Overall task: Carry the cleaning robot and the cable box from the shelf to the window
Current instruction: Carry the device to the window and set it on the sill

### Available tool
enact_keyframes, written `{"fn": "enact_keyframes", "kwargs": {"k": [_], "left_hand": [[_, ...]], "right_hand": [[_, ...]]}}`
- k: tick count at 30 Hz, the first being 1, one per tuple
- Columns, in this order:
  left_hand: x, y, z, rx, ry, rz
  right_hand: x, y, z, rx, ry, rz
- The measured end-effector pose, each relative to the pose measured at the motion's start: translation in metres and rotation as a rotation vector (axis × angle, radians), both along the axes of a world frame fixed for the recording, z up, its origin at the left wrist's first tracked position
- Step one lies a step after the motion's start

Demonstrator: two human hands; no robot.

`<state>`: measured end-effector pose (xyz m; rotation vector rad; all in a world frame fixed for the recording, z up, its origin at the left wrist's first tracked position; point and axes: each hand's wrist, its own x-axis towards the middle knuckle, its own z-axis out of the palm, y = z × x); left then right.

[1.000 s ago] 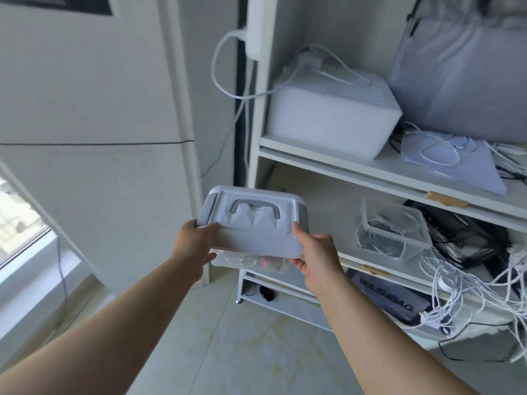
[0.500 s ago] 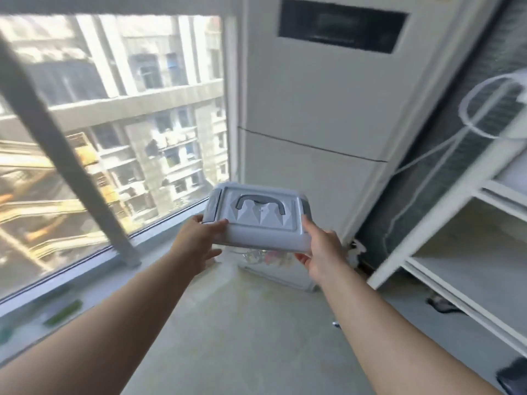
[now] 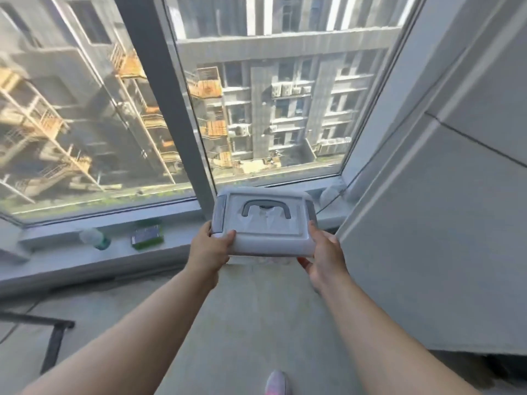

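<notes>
I hold the white square cleaning robot with its grey handle level in front of me, just before the window. A clear cable box peeks out directly beneath the robot; only a sliver of it shows. My left hand grips the robot's left edge and my right hand grips its right edge, fingers reaching under. The stack hovers above the floor, close to the window sill.
On the sill lie a clear bottle and a green box. A grey window post rises behind the robot. A white cabinet wall stands at right. A black frame sits at lower left. My shoe shows below.
I have turned away from the shelf and moved up to the window, carrying the robot and box. The shelf has left view and the sill is now close below the load.
</notes>
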<state>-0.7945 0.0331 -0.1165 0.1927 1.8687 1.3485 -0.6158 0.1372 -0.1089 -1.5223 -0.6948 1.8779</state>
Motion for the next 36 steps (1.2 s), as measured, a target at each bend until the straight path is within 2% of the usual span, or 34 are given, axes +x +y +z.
{"fn": "enact_keyframes", "kwargs": {"k": [4,9,15,19,28,36], "left_hand": [[-0.035,0.029,-0.060,0.008,0.019,0.053],[-0.084,0.066,-0.163,-0.020,0.010,0.028],[-0.115,0.112,-0.291,-0.051,0.036,-0.022],[-0.130,0.138,-0.347,-0.064,0.057,-0.058],[-0.182,0.174,-0.427,-0.142,0.106,-0.051],[-0.202,0.179,-0.455,-0.220,0.230,-0.101]], "right_hand": [[-0.044,0.047,-0.052,-0.028,-0.005,0.049],[-0.091,0.106,-0.156,-0.052,0.000,0.108],[-0.138,0.161,-0.287,-0.019,-0.018,0.068],[-0.161,0.183,-0.344,0.010,-0.045,0.053],[-0.205,0.209,-0.423,0.002,-0.083,0.140],[-0.226,0.221,-0.453,0.032,-0.012,0.209]]}}
